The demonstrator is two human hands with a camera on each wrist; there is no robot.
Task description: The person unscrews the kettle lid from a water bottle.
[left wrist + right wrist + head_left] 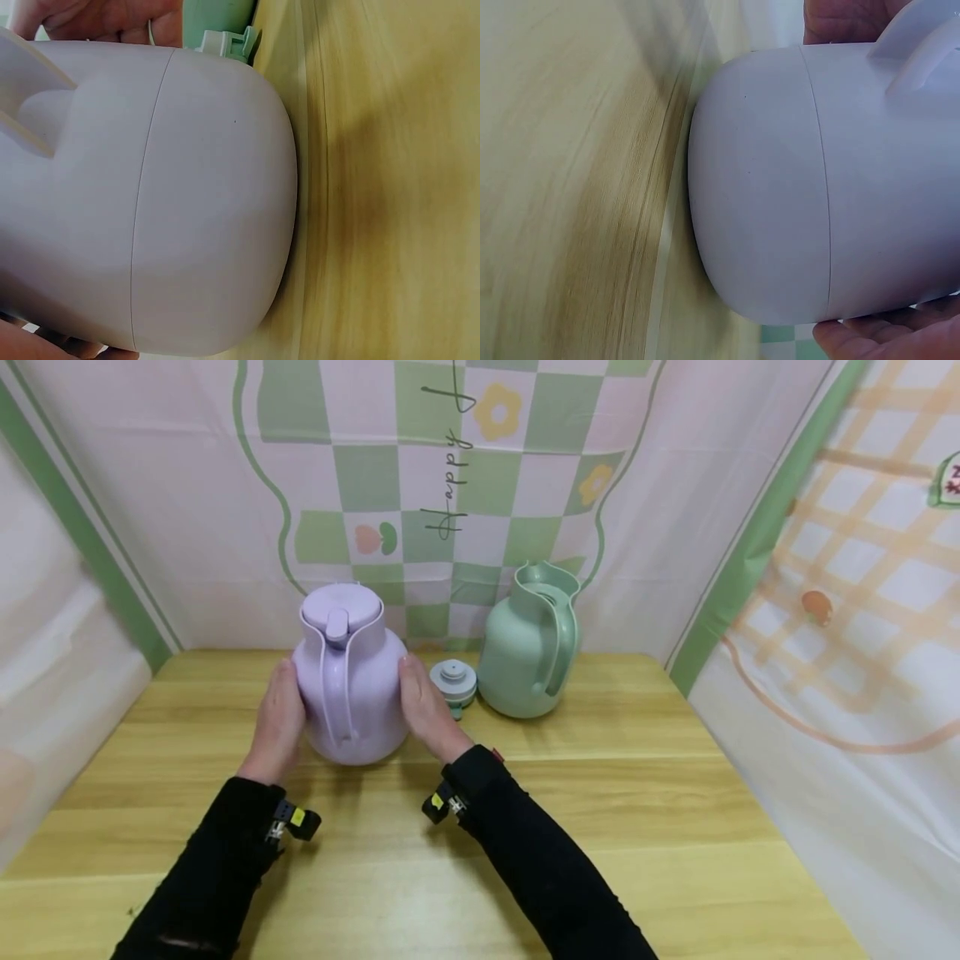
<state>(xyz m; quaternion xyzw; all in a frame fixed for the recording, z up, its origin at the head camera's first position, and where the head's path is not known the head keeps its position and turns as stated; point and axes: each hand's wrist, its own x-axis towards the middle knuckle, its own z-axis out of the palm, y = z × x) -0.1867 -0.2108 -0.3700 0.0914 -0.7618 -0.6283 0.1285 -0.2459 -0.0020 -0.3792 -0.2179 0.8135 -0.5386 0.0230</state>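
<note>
A lilac thermos jug (363, 693) stands upright at the left of the wooden table (367, 893), lid on, handle facing me. My left hand (279, 722) grips its left side and my right hand (433, 706) its right side, thumbs toward me and the other fingers reaching round behind. Both wrist views show the jug's rounded base (225, 202) right at the tabletop. Beside my right hand lies a pale grey stopper (453, 677) with a green part. A green thermos jug (517, 652) stands to the right of that, its mouth without a lid.
A printed curtain (367, 477) with green checks hangs behind the table's back edge. More cloth hangs at the left (67, 635) and right (847, 693). Black sleeves with small wrist cameras (300, 821) cross the front of the table.
</note>
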